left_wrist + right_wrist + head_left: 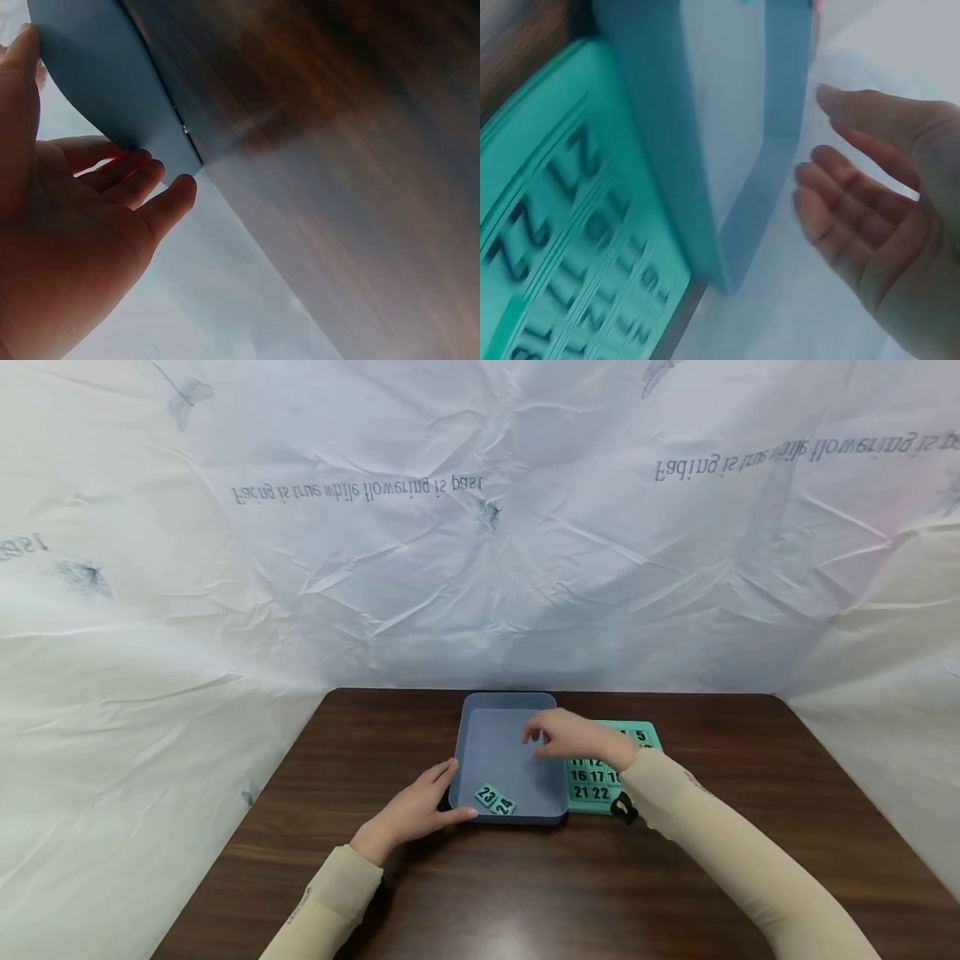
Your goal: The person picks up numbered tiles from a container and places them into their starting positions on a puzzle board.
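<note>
A blue-grey tray [502, 743] lies on the table, with two green number tiles, 23 [487, 795] and 24 [503, 807], near its front edge. My left hand [412, 806] rests against the tray's near left corner, thumb at the front rim and fingers along the left wall. Over the right part of the tray hovers my right hand [566, 733], its fingers loosely bent. Nothing lies between thumb and fingers in the right wrist view. Right of the tray is a green number board [592, 195], partly hidden by my right arm; 21, 22, 16 and 17 show.
The dark wooden table [360, 735] stretches to both sides and ends at a white printed sheet [480, 593] behind. A small black and yellow item [623, 807] is by the board's front edge, near my right sleeve.
</note>
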A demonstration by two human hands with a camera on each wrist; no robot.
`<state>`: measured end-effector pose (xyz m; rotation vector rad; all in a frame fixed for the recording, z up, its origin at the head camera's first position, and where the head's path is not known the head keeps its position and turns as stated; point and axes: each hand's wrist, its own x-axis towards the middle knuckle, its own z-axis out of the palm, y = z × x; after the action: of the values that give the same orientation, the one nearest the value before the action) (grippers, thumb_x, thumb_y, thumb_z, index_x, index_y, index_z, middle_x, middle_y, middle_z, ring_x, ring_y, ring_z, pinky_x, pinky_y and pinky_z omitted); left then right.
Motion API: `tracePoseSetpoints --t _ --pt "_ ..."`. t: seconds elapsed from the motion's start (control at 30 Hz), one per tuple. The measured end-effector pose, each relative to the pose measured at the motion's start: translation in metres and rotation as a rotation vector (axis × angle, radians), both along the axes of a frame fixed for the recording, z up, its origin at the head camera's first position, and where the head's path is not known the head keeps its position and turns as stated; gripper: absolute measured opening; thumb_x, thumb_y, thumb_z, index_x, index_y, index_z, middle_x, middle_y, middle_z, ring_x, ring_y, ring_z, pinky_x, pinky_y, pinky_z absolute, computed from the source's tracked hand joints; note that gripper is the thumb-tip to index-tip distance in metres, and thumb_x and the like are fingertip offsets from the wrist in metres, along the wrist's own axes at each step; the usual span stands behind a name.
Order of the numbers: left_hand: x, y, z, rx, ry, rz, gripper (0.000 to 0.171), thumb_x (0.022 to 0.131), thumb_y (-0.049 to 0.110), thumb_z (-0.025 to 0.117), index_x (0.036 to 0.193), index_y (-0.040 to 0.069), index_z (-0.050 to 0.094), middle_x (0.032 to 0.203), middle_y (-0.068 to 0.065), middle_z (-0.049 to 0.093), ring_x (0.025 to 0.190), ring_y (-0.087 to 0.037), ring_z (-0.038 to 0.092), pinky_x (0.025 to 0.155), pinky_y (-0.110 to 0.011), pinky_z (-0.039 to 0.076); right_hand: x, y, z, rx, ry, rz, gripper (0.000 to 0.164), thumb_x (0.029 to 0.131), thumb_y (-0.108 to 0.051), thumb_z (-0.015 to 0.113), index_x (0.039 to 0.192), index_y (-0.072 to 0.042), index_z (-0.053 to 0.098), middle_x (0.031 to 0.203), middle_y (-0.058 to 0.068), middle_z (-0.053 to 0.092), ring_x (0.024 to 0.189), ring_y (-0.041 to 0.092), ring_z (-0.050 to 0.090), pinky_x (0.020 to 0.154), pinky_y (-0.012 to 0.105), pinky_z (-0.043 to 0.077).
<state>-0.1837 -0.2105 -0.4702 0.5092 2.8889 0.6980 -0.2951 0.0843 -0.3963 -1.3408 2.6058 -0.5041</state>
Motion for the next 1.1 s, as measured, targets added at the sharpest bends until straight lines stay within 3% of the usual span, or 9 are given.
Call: tracePoseSetpoints --t 0.27,0.43,0.63,0.9,1.1 --pt "-0.003 0.0 -0.003 -0.009 0.015 -0.015 0.101 0.09 0.073 0.056 0.161 0.008 0.025 0.165 -0.011 0.024 0.148 -0.032 0.031 0.112 -0.052 0.037 0.015 -0.05 -0.018 0.214 -0.09 0.102 0.035 0.086 -0.018 0.083 0.118 -0.013 0.07 0.113 0.004 0.064 0.098 0.02 0.061 0.078 0.034 0.053" --pt "-0.003 -0.001 -0.002 0.0 0.011 -0.019 0.1 0.091 0.071 0.057 0.161 0.007 0.024 0.165 -0.011 0.023 0.148 -0.033 0.031 0.112 -0.053 0.037 0.03 -0.068 -0.027 0.273 -0.048 0.143 0.041 0.087 -0.019 0.082 0.125 -0.02 0.068 0.12 0.001 0.061 0.102 0.015 0.06 0.081 0.031 0.053" --pt "-0.002 -0.002 -0.003 0.003 0.003 -0.015 0.1 0.091 0.071 0.056 0.161 0.008 0.023 0.165 -0.011 0.023 0.147 -0.033 0.031 0.111 -0.052 0.038 0.036 -0.076 -0.035 0.308 0.003 0.149 0.04 0.088 -0.012 0.08 0.125 -0.023 0.071 0.114 0.0 0.058 0.088 0.007 0.052 0.075 0.024 0.049" --pt "-0.001 -0.002 -0.002 0.003 0.01 -0.018 0.1 0.091 0.072 0.055 0.161 0.009 0.023 0.166 -0.01 0.022 0.148 -0.032 0.03 0.112 -0.052 0.037 0.025 -0.074 -0.034 0.297 -0.055 0.098 0.039 0.087 -0.007 0.079 0.122 -0.023 0.073 0.125 0.004 0.057 0.103 0.014 0.056 0.079 0.028 0.049" --pt "0.0 -0.002 0.0 0.01 0.008 -0.02 0.1 0.091 0.071 0.056 0.161 0.008 0.023 0.165 -0.011 0.023 0.148 -0.032 0.03 0.112 -0.052 0.036 0.009 -0.071 -0.036 0.296 -0.093 0.023 0.032 0.089 -0.013 0.078 0.119 -0.023 0.073 0.124 0.006 0.056 0.1 0.016 0.056 0.079 0.032 0.049"
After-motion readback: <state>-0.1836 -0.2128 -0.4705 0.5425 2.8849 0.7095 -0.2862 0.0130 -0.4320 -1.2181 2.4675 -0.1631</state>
